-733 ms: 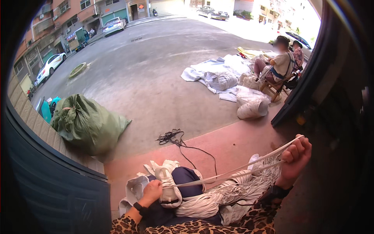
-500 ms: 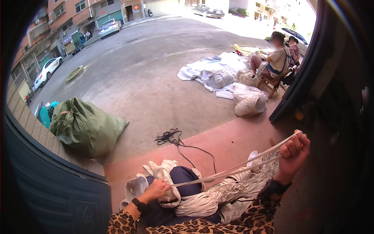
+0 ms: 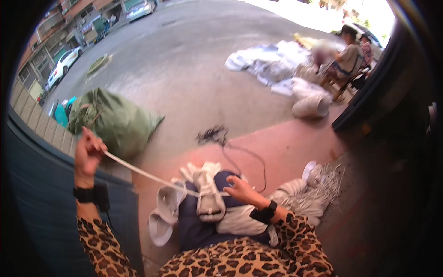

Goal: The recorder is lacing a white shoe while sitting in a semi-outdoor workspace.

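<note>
My left hand (image 3: 89, 150) is raised at the left with its fingers closed on a flat white cord (image 3: 140, 173). The cord stretches taut down across my lap to an off-white cloth piece (image 3: 210, 196) with a gathered opening. It passes across this piece to beside my right hand (image 3: 243, 191), whose thumb and forefinger are apart. That hand is low over my lap, right of the cloth piece; its lower fingers are partly hidden. Dark blue fabric (image 3: 191, 226) covers my lap. A heap of loose white cords (image 3: 318, 194) lies to the right.
White cup-shaped cloth pieces (image 3: 161, 228) hang left of my lap. Ahead lie a tangled black cord (image 3: 213, 135) and a stuffed green sack (image 3: 117, 122). White bundles (image 3: 311, 106) and sheets (image 3: 258, 60) lie near two seated people (image 3: 348, 55). A dark door frame (image 3: 364, 99) stands right.
My left hand has swung up and left, drawing the cord out. My right hand has let go of the raised cord loop and come down to my lap. The view has shifted.
</note>
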`<action>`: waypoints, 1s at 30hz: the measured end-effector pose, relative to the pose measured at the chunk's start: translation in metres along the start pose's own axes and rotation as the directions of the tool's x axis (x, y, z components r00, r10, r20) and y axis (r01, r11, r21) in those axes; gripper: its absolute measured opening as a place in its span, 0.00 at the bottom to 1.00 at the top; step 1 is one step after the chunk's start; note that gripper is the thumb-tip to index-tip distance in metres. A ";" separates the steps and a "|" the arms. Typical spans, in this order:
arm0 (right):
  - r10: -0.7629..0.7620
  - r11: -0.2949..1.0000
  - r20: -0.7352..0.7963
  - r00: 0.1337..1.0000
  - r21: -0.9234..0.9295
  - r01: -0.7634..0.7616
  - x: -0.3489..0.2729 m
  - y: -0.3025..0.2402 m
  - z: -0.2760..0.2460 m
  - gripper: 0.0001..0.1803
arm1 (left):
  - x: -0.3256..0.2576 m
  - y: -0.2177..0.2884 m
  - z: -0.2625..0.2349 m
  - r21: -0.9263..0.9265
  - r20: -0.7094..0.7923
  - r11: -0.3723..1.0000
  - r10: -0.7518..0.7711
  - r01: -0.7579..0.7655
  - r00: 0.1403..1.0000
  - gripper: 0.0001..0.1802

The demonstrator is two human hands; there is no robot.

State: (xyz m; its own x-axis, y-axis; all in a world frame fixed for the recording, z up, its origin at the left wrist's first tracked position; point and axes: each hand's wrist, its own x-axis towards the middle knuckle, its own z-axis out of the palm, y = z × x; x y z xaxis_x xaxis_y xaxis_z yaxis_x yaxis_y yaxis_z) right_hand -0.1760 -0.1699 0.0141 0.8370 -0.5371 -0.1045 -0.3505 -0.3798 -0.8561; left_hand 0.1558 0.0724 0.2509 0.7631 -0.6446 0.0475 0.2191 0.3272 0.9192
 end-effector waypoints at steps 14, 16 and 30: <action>-0.183 0.896 0.087 0.979 -0.396 0.202 -0.036 -0.015 0.050 0.15 | -0.074 -0.221 0.004 0.732 0.150 0.641 -0.481 0.230 0.864 0.09; -0.116 0.902 0.069 0.991 -0.410 0.135 -0.036 -0.012 0.047 0.14 | -0.089 -0.256 0.031 0.877 0.253 0.481 -0.451 -0.006 0.856 0.10; -0.033 0.969 -0.059 0.998 -0.246 0.017 -0.030 0.003 0.036 0.13 | -0.109 -0.291 0.070 0.846 0.502 -0.098 -0.186 -0.524 0.845 0.03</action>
State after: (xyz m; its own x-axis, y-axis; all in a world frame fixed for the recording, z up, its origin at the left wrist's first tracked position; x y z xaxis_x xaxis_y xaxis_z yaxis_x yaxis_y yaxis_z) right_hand -0.1870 -0.1281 -0.0032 0.8219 -0.5677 -0.0465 -0.4287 -0.5627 -0.7068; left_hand -0.0337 -0.0001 0.0058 0.2988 -0.9520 0.0658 -0.9359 -0.2789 0.2154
